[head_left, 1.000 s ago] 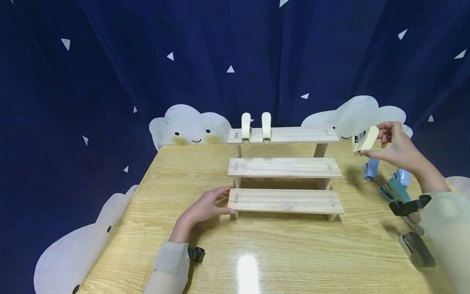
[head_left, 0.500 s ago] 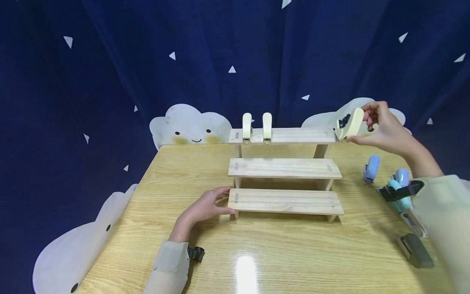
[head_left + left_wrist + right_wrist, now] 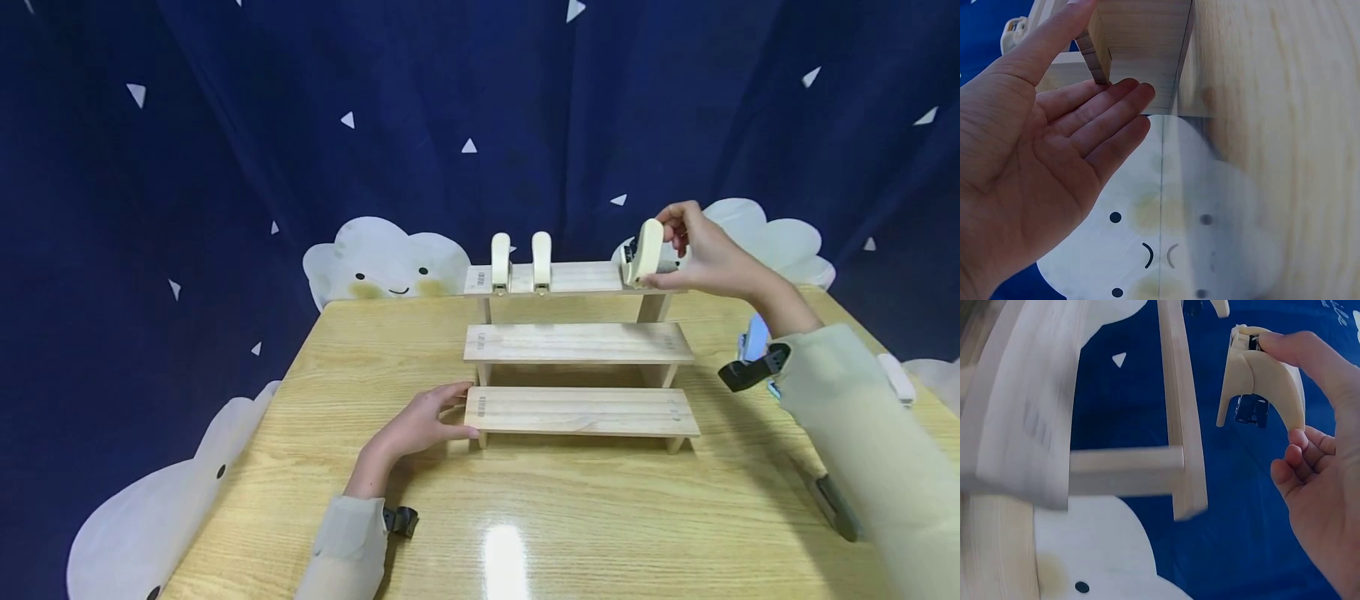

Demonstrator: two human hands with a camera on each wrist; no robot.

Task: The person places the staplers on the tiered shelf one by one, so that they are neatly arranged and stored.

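A cream stapler (image 3: 648, 252) is held by my right hand (image 3: 708, 260) at the right part of the wooden rack's top board (image 3: 585, 273). In the right wrist view, thumb and fingertips pinch the two ends of this stapler (image 3: 1266, 378), which is apart from the rack. Two more cream staplers, one left (image 3: 500, 262) and one right (image 3: 542, 262), stand upright side by side on the top board's left part. My left hand (image 3: 420, 419) touches the left end of the lowest board (image 3: 577, 410). Its fingers look fairly straight in the left wrist view.
The rack's middle board (image 3: 577, 342) bears nothing. On the table (image 3: 585, 517) at right lie a blue stapler (image 3: 754, 340), a dark grey stapler (image 3: 836, 507) and a pale one (image 3: 897, 379), partly hidden by my right sleeve. A navy curtain (image 3: 420, 183) hangs behind.
My right hand has carried the cream stapler leftwards, from beyond the rack's right side to the top board, first rising a little. The left hand stays at the lowest board.
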